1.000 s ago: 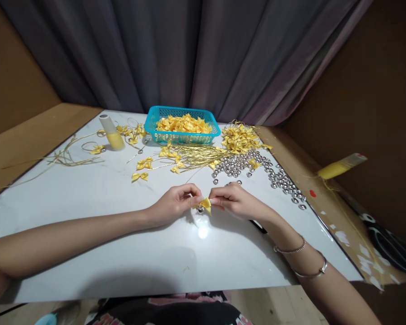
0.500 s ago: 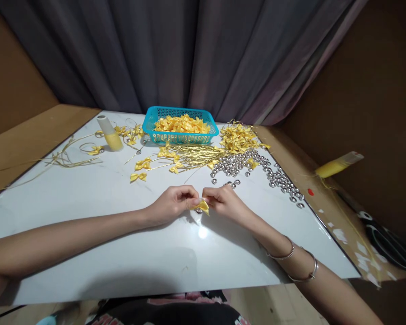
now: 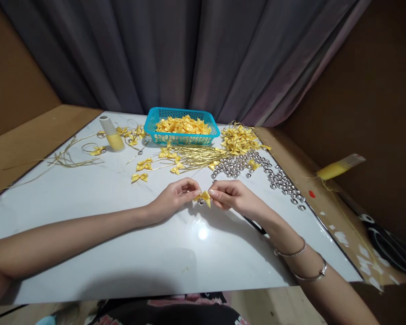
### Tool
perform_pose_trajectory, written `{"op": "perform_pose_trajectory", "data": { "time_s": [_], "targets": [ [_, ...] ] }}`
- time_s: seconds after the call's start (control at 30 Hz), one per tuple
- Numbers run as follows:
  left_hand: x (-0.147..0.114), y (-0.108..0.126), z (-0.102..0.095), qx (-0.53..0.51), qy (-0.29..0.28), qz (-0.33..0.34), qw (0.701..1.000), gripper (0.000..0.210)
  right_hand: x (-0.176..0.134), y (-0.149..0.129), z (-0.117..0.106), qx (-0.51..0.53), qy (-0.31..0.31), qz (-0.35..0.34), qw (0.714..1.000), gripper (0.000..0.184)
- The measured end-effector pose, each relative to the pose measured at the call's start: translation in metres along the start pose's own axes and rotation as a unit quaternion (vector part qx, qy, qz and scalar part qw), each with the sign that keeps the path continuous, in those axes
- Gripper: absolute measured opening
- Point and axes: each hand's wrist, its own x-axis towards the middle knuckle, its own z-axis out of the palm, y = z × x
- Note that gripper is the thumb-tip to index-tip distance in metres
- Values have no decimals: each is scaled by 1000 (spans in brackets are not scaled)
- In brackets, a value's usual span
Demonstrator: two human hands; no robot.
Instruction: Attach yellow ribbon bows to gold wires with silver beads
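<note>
A small yellow ribbon bow point(image 3: 205, 197) with a silver bell point(image 3: 200, 201) at its middle is held just above the white tabletop, between my two hands. My left hand point(image 3: 176, 198) pinches the bow's left end between thumb and forefinger. At its right end, the thumb and forefinger of my right hand point(image 3: 235, 196) are pressed together. Whether a thin cord also runs between the fingers is too small to tell. Beyond my hands lie a bundle of gold cords point(image 3: 203, 157), loose yellow bows point(image 3: 140, 178) and a heap of silver bells point(image 3: 232, 166).
A blue basket point(image 3: 182, 141) of yellow bows stands at the back, with a pile of corded bows point(image 3: 240, 137) to its right. A yellow thread spool point(image 3: 115, 141) stands back left. Dark-handled scissors point(image 3: 389, 246) lie far right; a dark handle point(image 3: 256, 225) shows beneath my right forearm.
My right hand has shifted right, away from my left, and shows more of the bow and bell between them. A dark handle has come into view under my right forearm.
</note>
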Motion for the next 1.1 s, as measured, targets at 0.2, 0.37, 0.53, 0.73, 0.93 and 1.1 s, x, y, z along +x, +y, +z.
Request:
{"op": "perform_pose_trajectory", "data": {
  "time_s": [0.2,0.37,0.53,0.73,0.93,1.1],
  "targets": [
    [-4,5,3,67,70,-15,995,26,-2,-2,-2,43,4,4,999,38],
    [-13,12,9,75,24,-33,996,31,-1,-1,-1,46,-1,5,999,41],
    [-14,11,10,21,-55,-39,998,30,-1,-1,2,76,-8,16,997,35],
    [-12,7,8,-2,-48,-39,998,31,0,-2,0,101,-13,12,995,28],
    [-8,0,3,-49,-35,-49,997,28,-3,-1,-11,162,-6,-16,987,15],
    [-7,1,1,-88,-33,-67,993,28,-6,0,-23,222,-78,-49,971,16]
  ]
}}
